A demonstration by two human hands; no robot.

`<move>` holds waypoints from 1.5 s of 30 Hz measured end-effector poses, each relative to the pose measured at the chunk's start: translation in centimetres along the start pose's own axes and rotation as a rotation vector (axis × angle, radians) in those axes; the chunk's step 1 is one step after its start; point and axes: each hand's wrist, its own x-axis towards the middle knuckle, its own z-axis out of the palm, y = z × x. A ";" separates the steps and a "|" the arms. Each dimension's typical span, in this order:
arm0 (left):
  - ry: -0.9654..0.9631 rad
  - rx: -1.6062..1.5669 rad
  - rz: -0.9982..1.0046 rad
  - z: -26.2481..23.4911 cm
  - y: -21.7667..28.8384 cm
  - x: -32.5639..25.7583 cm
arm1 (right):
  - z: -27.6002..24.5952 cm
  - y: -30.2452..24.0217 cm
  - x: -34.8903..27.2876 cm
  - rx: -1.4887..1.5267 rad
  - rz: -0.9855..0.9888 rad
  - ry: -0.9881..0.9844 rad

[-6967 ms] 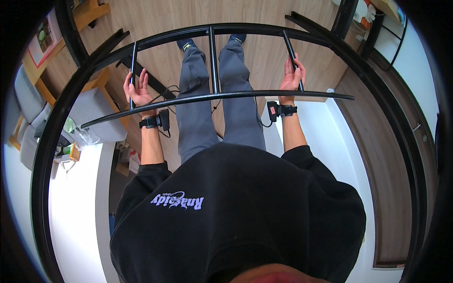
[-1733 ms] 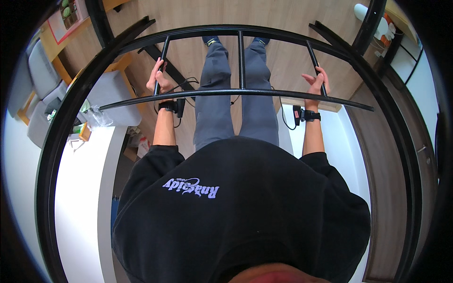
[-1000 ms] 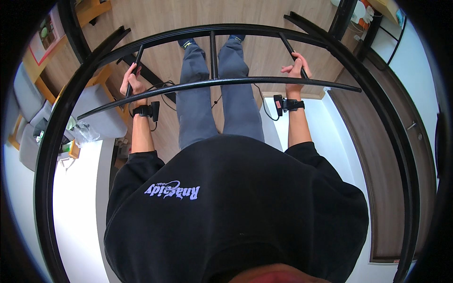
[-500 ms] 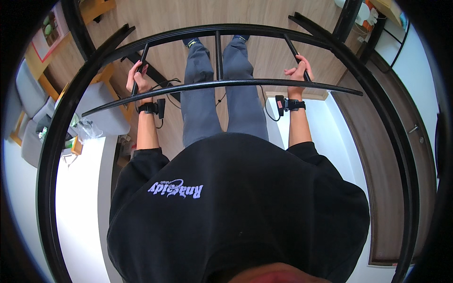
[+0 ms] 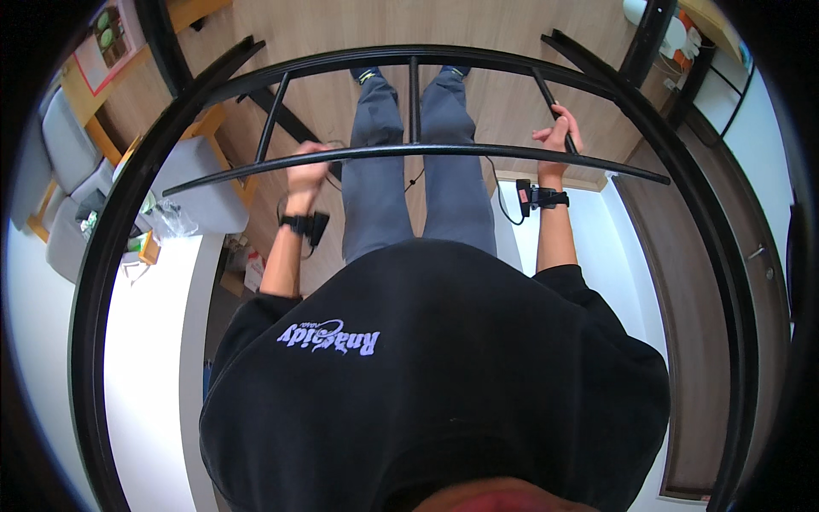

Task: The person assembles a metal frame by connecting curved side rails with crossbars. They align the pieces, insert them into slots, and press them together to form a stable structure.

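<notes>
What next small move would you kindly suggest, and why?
I would perhaps settle the left hand on the long black bar: it is blurred at that bar, contact unclear, and off the left short bar, while the right hand holds the right short bar.

Frame [image 5: 426,55] before person [image 5: 461,367], across legs [image 5: 375,192].
Right hand [image 5: 559,143] on right rung [image 5: 544,87]; left hand [image 5: 306,177] by near bar [image 5: 478,150], left of middle rung [image 5: 415,102]. Counter [image 5: 145,367] left, door [image 5: 678,256] right.

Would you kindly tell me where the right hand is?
In the head view, the right hand is right of the gray trousers, holding the rightmost short black bar.
</notes>
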 end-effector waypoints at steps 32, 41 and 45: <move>-0.408 1.232 0.899 33.9 17.6 -4.8 | 3.2 5.5 7.1 0.252 -0.711 -0.216; -0.481 1.241 0.870 33.4 18.3 -4.8 | 3.4 4.6 8.0 0.278 -0.800 -0.216; -0.501 1.225 0.865 33.2 19.4 -4.7 | 3.2 4.1 8.1 0.258 -0.821 -0.217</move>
